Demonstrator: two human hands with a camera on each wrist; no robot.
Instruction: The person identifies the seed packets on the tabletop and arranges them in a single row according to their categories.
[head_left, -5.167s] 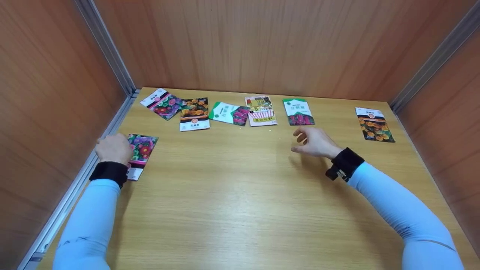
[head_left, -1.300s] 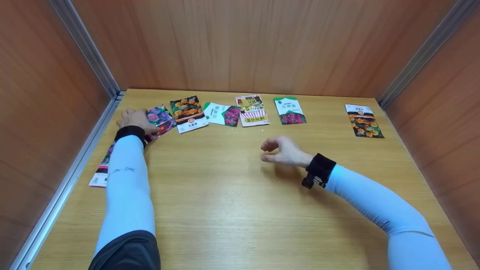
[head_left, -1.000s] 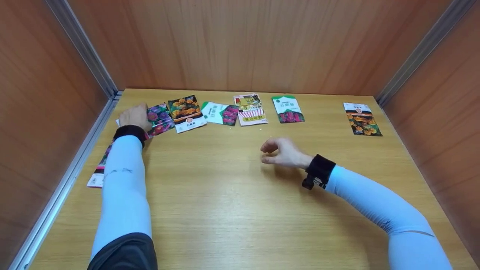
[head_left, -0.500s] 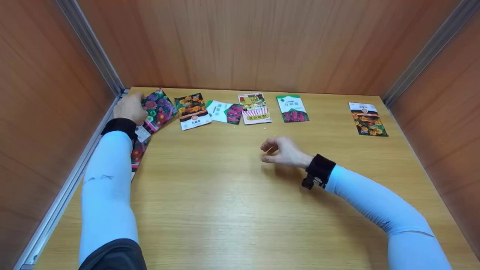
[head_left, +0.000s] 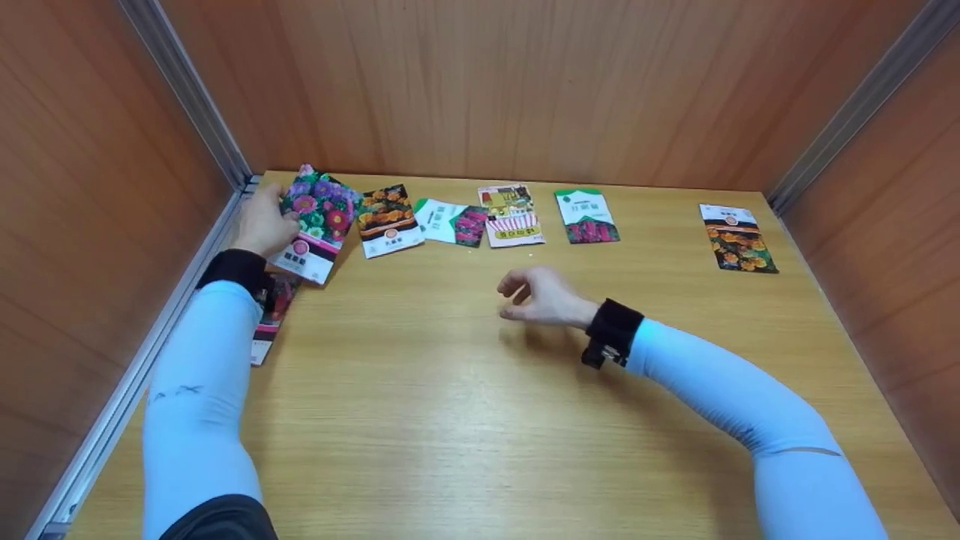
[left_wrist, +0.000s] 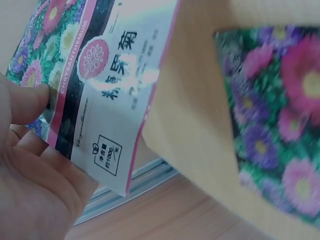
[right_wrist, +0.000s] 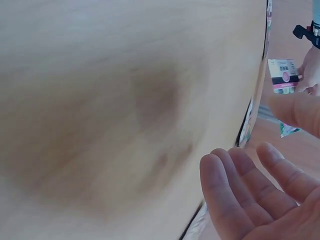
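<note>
Packet lifted at the bench's far-left corner

Right hand (head_left: 534, 295) hovers mid-bench, fingers loosely curled, holding nothing. Left hand (head_left: 262, 222) pinches a flower packet (head_left: 313, 223), raised above a second packet (head_left: 271, 315); stacking them seems under way, needing an aligned lowering. The sleeve hides much of that lower packet.

This is a bare recording booth rather than a home or shop. A wooden table (head_left: 480, 420) fills it edge to edge, enclosed by plain wood-panel walls (head_left: 525, 82) joined with metal corner strips (head_left: 191, 82).
</note>
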